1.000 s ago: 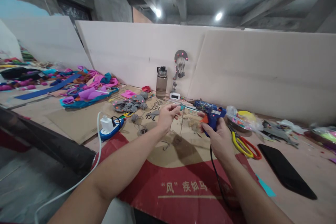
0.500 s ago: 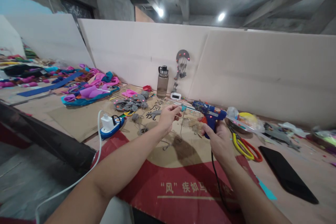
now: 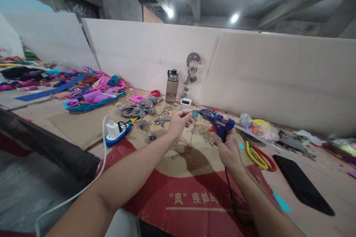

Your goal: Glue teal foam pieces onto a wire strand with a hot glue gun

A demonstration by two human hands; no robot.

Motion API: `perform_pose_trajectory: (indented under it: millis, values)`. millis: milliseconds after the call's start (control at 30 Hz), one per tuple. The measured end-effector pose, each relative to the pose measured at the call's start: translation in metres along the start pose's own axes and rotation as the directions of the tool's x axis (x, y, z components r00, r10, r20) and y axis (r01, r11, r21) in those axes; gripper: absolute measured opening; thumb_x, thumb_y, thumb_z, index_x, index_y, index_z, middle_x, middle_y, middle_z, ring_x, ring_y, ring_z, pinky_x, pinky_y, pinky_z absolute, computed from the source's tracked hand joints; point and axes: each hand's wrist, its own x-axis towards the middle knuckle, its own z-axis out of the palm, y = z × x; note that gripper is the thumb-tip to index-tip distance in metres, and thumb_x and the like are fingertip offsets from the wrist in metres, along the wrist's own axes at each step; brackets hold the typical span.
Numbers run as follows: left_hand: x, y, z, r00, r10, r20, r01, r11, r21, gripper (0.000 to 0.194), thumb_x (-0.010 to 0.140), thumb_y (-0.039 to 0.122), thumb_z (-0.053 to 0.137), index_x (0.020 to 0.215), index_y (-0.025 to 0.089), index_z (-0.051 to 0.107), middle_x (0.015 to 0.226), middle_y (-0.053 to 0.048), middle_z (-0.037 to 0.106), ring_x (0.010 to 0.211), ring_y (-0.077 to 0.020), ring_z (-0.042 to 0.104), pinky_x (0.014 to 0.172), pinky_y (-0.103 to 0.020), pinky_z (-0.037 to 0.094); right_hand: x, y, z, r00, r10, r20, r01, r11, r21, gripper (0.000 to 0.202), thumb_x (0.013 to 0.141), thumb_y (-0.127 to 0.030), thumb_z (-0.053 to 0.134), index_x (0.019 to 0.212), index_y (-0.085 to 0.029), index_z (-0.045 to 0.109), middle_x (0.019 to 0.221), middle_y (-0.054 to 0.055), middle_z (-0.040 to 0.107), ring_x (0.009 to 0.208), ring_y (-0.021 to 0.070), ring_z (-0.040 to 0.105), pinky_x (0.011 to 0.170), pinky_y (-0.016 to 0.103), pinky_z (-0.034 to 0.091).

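Observation:
Between the fingertips of my left hand (image 3: 179, 124) is a small teal piece (image 3: 195, 114), with a thin grey string hanging below it. My right hand (image 3: 228, 149) is wrapped round the handle of a blue glue gun (image 3: 218, 121), its nozzle pointing left, right beside the teal piece. Whether the nozzle touches the piece is too small to tell. A black cord runs down from the gun's handle. Both hands are above a cardboard sheet (image 3: 172, 163) with a red printed front part.
Scissors (image 3: 260, 155) and a black phone (image 3: 303, 183) lie at the right. A bottle (image 3: 172, 87) stands at the back by a white panel (image 3: 133, 52). Grey felt pieces (image 3: 137, 108), a power strip (image 3: 118, 136) and coloured fabric scraps (image 3: 96, 96) are on the left.
The glue gun in my right hand has moved left, bringing its nozzle close to the teal piece. My left hand stays nearly in place.

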Motion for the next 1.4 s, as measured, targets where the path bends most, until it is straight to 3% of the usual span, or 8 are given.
perform_pose_trajectory:
  millis: [233,500,733,1400]
  values:
    - [-0.002,0.000,0.001,1.000,0.011,0.013,-0.011,1.000,0.010,0.026,0.062,0.033,0.077,0.077,0.014,0.066,0.064,0.001,0.059,0.054,-0.0074,0.051,0.046,-0.021,0.030,0.000,0.007,-0.001,0.999,0.025,0.025,-0.023,0.997,-0.071,0.032,0.087,-0.041,0.055,0.108,-0.017,0.056,0.095,0.007,0.063,0.079,0.0201,0.057,0.076,0.036,0.047]
    - [-0.002,0.002,0.001,0.999,0.032,-0.016,-0.032,0.999,0.037,0.023,0.064,0.032,0.076,0.076,0.015,0.067,0.063,0.001,0.058,0.055,-0.0080,0.051,0.047,-0.021,0.030,-0.001,0.003,-0.001,0.999,-0.033,-0.019,0.027,0.971,-0.239,0.034,0.087,-0.044,0.055,0.110,-0.020,0.057,0.101,0.011,0.064,0.090,0.0270,0.060,0.088,0.044,0.046]
    - [0.000,-0.004,-0.001,0.999,0.041,0.011,-0.042,0.992,0.118,0.023,0.068,0.034,0.074,0.078,0.014,0.068,0.063,0.000,0.059,0.054,-0.0081,0.051,0.048,-0.021,0.032,-0.001,0.002,-0.001,1.000,-0.003,-0.018,-0.001,0.976,-0.216,0.032,0.087,-0.044,0.055,0.110,-0.022,0.053,0.103,0.012,0.064,0.093,0.0282,0.060,0.090,0.045,0.046]
    - [0.001,-0.004,-0.002,0.999,0.040,0.021,-0.042,0.997,0.068,0.022,0.067,0.033,0.075,0.077,0.015,0.068,0.065,0.001,0.059,0.054,-0.0069,0.050,0.047,-0.020,0.031,-0.001,-0.005,0.001,0.998,-0.048,-0.033,0.039,0.971,-0.237,0.027,0.085,-0.043,0.055,0.104,-0.023,0.056,0.098,0.012,0.064,0.094,0.0298,0.057,0.088,0.046,0.046]
